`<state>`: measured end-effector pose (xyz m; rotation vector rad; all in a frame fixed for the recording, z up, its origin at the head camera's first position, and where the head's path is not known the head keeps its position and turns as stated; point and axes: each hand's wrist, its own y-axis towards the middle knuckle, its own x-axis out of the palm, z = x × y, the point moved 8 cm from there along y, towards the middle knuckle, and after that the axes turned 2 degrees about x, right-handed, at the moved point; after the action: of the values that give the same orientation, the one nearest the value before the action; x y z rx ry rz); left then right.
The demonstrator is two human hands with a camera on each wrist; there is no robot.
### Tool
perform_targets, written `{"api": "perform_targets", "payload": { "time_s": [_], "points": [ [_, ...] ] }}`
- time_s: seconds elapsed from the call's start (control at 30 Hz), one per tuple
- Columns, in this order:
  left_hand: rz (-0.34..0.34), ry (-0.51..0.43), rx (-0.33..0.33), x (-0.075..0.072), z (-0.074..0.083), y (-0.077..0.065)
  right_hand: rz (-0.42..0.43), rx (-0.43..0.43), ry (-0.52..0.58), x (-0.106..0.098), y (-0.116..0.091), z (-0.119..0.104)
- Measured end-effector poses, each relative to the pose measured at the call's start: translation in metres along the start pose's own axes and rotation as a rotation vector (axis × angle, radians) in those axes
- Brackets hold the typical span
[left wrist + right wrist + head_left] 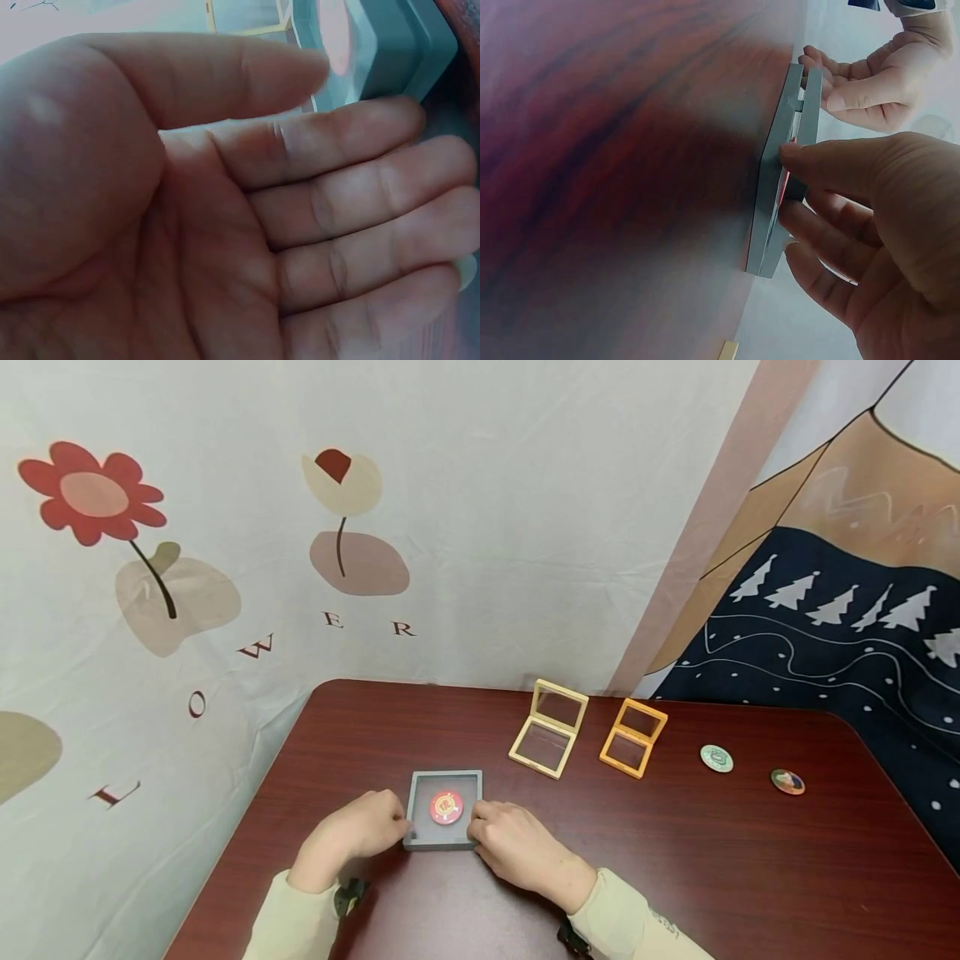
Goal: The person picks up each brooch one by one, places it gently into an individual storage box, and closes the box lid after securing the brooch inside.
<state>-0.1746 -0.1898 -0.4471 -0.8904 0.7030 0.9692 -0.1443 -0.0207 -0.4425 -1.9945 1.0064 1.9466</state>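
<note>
A grey square display frame (444, 846) with clear film lies on the table in front of me. The round red chip (446, 807) shows through its film, near the middle. My left hand (363, 823) pinches the frame's near left corner, thumb tip over the rim and index finger at the side in the left wrist view. At the near right corner my right hand (517, 847) grips the edge between thumb and curled fingers. Seen edge-on in the right wrist view, the frame's two grey halves (769, 217) stand slightly apart toward the left hand, with red showing between them.
Behind the grey frame, a pale yellow display frame (553, 723) and an orange one (643, 738) stand unfolded. Farther right lie a green-and-white disc (717, 758) and a multicoloured disc (787, 782). A printed cloth (510, 527) hangs along the back of the dark red table (712, 877).
</note>
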Motion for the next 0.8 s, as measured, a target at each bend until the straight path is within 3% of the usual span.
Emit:
{"api": "perform_targets", "payload": {
  "time_s": [0.23, 0.8],
  "points": [
    [0.000, 0.002, 0.026, 0.0019, 0.0009, 0.0016, -0.018, 0.012, 0.023, 0.0008, 0.0000, 0.0012],
    [-0.027, -0.001, 0.013, 0.0056, -0.0025, 0.0038, -0.044, 0.020, 0.034, 0.0052, 0.0007, 0.0018]
  ]
}}
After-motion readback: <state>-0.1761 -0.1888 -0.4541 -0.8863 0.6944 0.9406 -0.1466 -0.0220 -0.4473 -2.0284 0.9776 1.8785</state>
